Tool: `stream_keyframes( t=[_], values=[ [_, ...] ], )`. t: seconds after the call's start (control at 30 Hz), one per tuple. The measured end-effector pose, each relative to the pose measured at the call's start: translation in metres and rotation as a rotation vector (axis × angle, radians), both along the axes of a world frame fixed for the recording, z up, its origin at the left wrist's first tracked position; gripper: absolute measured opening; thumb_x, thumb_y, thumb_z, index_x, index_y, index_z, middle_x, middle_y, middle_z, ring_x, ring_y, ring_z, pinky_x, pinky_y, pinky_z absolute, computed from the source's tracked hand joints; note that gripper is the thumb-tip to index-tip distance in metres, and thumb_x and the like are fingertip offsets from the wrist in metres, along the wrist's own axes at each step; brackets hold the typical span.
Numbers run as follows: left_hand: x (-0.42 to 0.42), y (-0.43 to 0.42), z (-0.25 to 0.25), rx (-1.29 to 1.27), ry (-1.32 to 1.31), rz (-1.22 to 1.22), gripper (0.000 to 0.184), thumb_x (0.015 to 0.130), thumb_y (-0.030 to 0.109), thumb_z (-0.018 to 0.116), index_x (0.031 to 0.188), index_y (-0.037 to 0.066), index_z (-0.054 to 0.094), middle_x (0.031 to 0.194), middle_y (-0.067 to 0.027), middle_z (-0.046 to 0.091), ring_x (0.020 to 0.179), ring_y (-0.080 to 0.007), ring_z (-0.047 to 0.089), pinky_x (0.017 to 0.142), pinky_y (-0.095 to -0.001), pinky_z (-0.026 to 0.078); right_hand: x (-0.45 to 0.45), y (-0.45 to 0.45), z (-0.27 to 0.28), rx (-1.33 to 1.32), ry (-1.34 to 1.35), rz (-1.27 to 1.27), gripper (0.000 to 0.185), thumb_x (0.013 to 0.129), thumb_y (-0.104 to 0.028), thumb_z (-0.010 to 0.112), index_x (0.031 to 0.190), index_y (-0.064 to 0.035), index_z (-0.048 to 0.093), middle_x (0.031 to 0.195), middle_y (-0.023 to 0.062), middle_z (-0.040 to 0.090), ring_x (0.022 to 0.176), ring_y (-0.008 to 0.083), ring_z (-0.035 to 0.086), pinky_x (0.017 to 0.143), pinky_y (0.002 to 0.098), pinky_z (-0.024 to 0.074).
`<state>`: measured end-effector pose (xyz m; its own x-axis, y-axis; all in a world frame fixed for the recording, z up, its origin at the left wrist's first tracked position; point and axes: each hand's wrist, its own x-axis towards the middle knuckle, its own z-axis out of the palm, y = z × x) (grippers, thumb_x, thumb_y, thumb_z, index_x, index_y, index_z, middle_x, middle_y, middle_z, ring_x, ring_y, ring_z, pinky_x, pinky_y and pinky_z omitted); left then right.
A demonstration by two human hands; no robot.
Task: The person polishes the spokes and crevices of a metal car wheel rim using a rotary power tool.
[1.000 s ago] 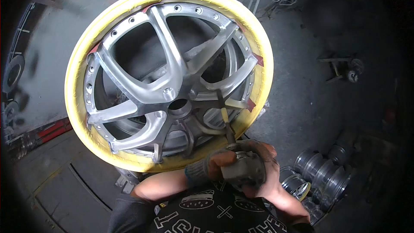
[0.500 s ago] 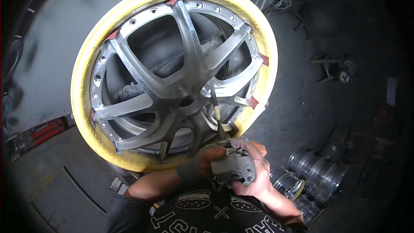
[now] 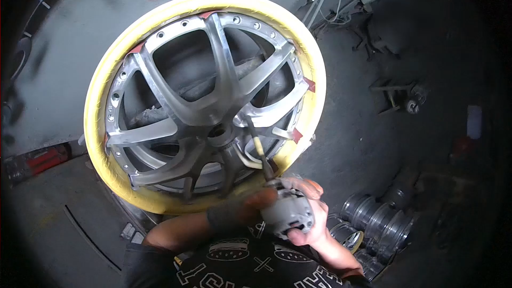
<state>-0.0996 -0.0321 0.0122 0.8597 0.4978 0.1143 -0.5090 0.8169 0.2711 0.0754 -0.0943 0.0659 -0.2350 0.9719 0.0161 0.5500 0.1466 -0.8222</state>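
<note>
A large alloy wheel (image 3: 226, 82) with bare metal spokes fills the middle of the view, its outer rim covered in yellow masking tape (image 3: 98, 106). Both my hands are closed round a grey die grinder (image 3: 288, 214) below the wheel. Its long thin shaft (image 3: 260, 149) reaches up to a spoke right of the hub hole; whether the tip touches metal is unclear. My left hand (image 3: 248, 205), in a dirty orange-and-grey glove, grips the grinder's left side, slightly blurred. My right hand (image 3: 314, 208), with orange at the fingertips, wraps its right side, thumb underneath.
Several shiny wheel barrels (image 3: 376, 216) lie on the floor at lower right. A small metal stand (image 3: 397, 96) is further right. Cables (image 3: 341, 0) hang at the upper right. A red object (image 3: 50, 160) lies at left, and a dark strip (image 3: 90, 240) at lower left.
The whole view has shifted, so the wheel and floor items sit further left, with the wheel's top lower. Both hands keep hold of the grinder, its tip still by the same spoke.
</note>
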Motion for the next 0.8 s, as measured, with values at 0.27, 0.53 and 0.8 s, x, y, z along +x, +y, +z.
stream_keyframes(
  t=[0.27,0.53,0.8],
  values=[
    [0.058,0.034,-0.021,0.297,0.143,-0.206,0.080,0.086,0.056,0.074,0.138,0.000,0.050,0.127,-0.0070,0.057,0.118,-0.0148,0.051,0.101,-0.0320,0.043,0.069,0.014,0.002,-0.126,0.281,-0.218,0.111,0.075,-0.081,0.060,0.128,0.0162,0.057,0.112,0.0223,0.071,0.111,0.0339,0.066,0.109,0.0455,0.0410],
    [0.160,0.039,-0.032,-0.056,-0.110,0.153,0.059,0.104,0.045,0.049,0.142,0.000,0.044,0.135,-0.0117,0.052,0.124,-0.0163,0.050,0.108,-0.0327,0.039,0.135,0.038,-0.017,-0.386,0.609,-0.431,0.109,0.061,-0.057,0.087,0.141,-0.0022,0.037,0.133,0.0140,0.050,0.125,0.0291,0.051,0.109,0.0455,0.0403],
    [0.157,0.055,-0.037,0.079,0.202,0.142,0.052,0.103,0.035,0.050,0.142,0.001,0.047,0.143,-0.0134,0.051,0.133,-0.0200,0.050,0.112,-0.0347,0.040,0.174,0.067,-0.036,-0.047,0.160,0.019,0.098,0.080,-0.079,0.057,0.123,0.0083,0.062,0.120,0.0195,0.065,0.114,0.0316,0.060,0.104,0.0432,0.0404]
  ],
)
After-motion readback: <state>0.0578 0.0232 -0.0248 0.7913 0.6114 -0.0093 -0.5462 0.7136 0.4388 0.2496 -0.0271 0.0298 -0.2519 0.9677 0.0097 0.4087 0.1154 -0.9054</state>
